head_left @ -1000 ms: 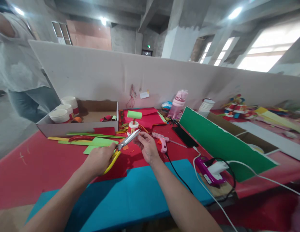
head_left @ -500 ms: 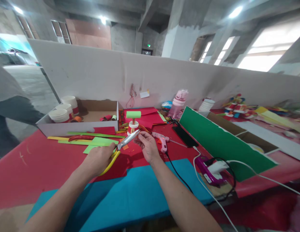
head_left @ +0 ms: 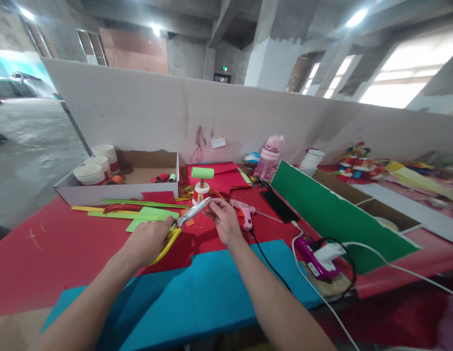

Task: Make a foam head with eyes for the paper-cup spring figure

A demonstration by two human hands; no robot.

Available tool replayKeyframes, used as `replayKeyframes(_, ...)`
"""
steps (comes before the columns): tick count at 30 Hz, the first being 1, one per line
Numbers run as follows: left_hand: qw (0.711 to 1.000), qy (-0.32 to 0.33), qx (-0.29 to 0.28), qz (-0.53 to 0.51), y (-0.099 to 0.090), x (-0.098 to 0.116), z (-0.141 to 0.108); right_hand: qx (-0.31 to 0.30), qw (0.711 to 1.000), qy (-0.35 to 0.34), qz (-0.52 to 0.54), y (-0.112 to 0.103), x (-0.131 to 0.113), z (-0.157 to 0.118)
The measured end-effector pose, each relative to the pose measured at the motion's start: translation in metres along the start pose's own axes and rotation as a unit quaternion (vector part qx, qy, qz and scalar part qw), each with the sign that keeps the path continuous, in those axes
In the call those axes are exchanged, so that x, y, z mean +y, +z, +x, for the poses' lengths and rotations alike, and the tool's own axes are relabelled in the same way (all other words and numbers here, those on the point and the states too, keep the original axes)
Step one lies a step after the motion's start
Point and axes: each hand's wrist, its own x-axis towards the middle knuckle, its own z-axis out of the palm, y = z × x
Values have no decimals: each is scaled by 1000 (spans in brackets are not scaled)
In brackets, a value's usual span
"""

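My left hand (head_left: 151, 239) is closed round the yellow handles of a pair of scissors (head_left: 190, 213), whose silver blades point up and to the right. The blade tips reach the fingertips of my right hand (head_left: 224, 220). That hand pinches a small orange piece of paper (head_left: 208, 205), mostly hidden by the fingers. Just behind the blades stands a paper cup (head_left: 200, 193) with a spring on top and a green paper roll (head_left: 202, 173) across it. Right of my right hand lies a pink glue gun (head_left: 246, 214).
A white box (head_left: 113, 195) with cups and paper rolls stands left. Green paper strips (head_left: 153, 214) lie before it. To the right are a phone (head_left: 279, 205), a green-sided box (head_left: 332, 214) and a purple power strip (head_left: 317, 263) with trailing cables. Blue sheets (head_left: 204, 292) cover the front edge.
The person at the far left has gone out of view. Both my hands and the scissors have hardly moved.
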Motion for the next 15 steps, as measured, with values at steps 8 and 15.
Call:
replayKeyframes(8, 1000, 7, 1, 7, -2, -1, 0, 8, 1000, 4, 3, 1, -2, -1)
replayKeyframes(15, 1000, 12, 4, 11, -2, -2, -1, 6, 1000, 3, -7, 0, -2, 0)
